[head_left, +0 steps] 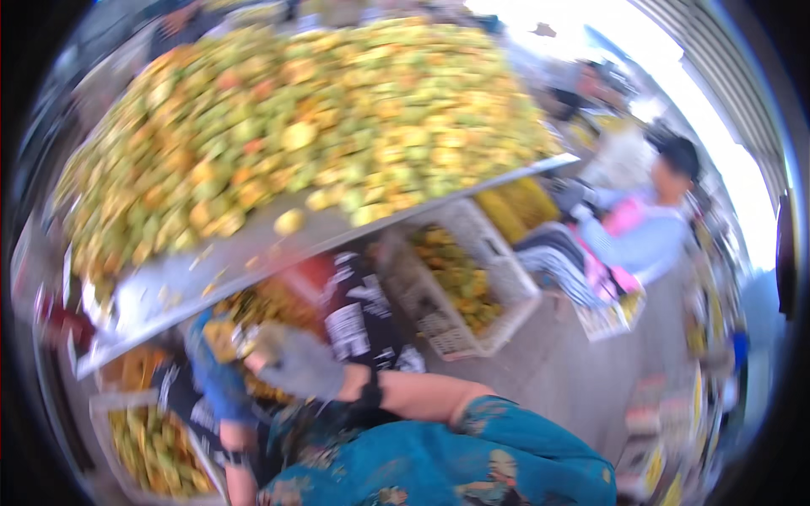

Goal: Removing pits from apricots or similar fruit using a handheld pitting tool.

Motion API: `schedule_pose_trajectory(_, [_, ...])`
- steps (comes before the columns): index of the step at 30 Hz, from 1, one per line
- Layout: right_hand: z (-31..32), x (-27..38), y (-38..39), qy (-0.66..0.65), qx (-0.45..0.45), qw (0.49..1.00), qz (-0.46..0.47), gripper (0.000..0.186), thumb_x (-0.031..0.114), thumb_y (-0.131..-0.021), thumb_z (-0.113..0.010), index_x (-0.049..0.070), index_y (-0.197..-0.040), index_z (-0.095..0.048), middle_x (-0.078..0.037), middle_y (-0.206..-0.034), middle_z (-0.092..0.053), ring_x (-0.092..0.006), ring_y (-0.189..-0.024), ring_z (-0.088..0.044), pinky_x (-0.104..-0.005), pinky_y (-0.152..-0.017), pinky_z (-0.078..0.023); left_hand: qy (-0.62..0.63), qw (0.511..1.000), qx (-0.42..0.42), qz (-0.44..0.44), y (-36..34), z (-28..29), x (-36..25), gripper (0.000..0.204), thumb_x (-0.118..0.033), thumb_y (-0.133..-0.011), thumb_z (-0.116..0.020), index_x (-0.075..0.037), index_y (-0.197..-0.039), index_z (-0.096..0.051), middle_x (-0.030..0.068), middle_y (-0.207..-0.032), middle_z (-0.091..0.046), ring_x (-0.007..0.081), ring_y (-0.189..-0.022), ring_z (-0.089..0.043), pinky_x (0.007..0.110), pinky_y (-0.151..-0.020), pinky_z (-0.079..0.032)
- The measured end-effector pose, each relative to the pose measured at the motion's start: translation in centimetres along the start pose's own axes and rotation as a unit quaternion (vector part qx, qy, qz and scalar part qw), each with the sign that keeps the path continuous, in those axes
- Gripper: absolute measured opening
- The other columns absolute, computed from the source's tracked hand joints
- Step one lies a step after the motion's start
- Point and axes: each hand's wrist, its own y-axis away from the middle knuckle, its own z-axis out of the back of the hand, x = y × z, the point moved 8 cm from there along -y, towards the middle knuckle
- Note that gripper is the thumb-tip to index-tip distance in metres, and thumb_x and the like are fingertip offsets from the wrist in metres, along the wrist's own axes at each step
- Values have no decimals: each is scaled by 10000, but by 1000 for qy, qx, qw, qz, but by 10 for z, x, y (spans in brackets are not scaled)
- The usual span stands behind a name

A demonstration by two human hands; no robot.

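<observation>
Fruit [354, 126], yellow, green and orange, lies in a broad heap on the metal counter [148, 295], with one loose piece [289, 222] near its front edge. Below that edge stand a large pale crate [434, 329] and, at lower left, another crate [99, 415], both with fruit inside. Between them, over more orange pieces, the grey-gloved right hand [304, 363] is close beside the blue-gloved left hand [211, 367], near a yellow-orange piece [221, 339], but from here blur keeps me from telling whether either hand's fingers grip anything.
</observation>
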Motion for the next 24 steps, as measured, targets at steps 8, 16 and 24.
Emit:
schedule_pose_trajectory(8, [-27,-5,0,-22,166,979,-112,304,227,-843,-653,30,-1050,-549,-209,-819,-641,-418,-789,-641,-444,-649,-510,296,950,-32,95,3,3,-18,448,-428,-1029,-348,-34,-1181,-498,119,-1074,-608,181,-950,-595,300,-850,-497])
schedule_pose_trajectory(16, [-33,15,2,18,136,989,-54,313,187,-824,-667,17,-1044,-522,-239,-792,-627,-443,-762,-627,-482,-621,-501,288,955,15,71,13,-4,-45,463,-436,-996,-418,-36,-1219,-480,130,-1131,-581,188,-958,-573,315,-893,-470])
schedule_pose_trajectory(24, [-39,18,6,9,192,979,-75,294,130,-834,-643,-17,-1064,-534,-250,-818,-635,-456,-814,-628,-467,-656,-508,312,945,0,103,10,0,-42,446,-416,-1024,-349,-19,-1118,-527,123,-1039,-619,184,-937,-606,305,-866,-488])
